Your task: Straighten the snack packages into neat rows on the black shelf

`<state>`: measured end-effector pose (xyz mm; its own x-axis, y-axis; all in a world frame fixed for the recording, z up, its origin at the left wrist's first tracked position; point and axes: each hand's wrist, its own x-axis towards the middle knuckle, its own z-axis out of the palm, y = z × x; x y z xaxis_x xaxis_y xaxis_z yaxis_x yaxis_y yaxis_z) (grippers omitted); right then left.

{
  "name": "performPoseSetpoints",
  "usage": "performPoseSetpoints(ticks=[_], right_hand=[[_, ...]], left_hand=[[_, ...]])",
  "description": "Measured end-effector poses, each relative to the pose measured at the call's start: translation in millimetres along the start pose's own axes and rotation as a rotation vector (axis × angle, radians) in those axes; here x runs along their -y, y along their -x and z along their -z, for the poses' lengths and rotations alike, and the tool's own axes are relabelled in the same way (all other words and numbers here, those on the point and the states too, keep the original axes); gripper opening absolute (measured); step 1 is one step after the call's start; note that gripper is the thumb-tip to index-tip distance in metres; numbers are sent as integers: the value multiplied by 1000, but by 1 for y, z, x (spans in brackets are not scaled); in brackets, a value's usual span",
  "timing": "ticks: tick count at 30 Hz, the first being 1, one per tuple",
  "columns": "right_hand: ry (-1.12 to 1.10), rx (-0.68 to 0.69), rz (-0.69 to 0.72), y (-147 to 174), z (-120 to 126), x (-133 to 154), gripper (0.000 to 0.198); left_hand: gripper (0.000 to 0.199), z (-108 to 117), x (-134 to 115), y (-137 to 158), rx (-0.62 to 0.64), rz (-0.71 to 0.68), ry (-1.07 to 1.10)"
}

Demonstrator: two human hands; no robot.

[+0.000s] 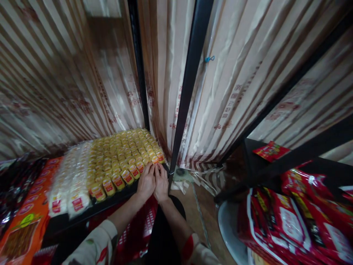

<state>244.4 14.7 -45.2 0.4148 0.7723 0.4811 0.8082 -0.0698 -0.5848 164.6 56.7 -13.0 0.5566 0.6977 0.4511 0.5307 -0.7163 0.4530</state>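
Note:
Tight rows of small yellow-wrapped snack packets with red labels stand on a dark shelf. At the near right corner of these rows, my left hand and my right hand are side by side. Their fingers are closed in a pinch at a small packet with a yellow and red wrapper. The fingertips partly cover it. To the left of the yellow rows lie white-wrapped packets in clear film, touching them.
Orange snack bags and dark shiny packages lie further left. Black posts rise before striped curtains. Below my arms is a red crate. At right, red snack bags fill a container beside a pale basin.

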Motion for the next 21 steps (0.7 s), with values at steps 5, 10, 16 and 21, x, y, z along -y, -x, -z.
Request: performPoseSetpoints(ticks=[5, 10, 16, 21], right_hand=[[-12, 49, 24, -4, 6, 1, 54], [-52, 22, 2, -6, 6, -2, 55], [-116, 32, 63, 0, 5, -4, 59], [-132, -29, 103, 18, 8, 6, 51]], left_hand=[[50, 4, -2, 3, 24, -7, 9], [47, 12, -10, 16, 45, -27, 31], [44, 24, -20, 54, 50, 30, 44], [52, 35, -24, 102, 62, 75, 92]])
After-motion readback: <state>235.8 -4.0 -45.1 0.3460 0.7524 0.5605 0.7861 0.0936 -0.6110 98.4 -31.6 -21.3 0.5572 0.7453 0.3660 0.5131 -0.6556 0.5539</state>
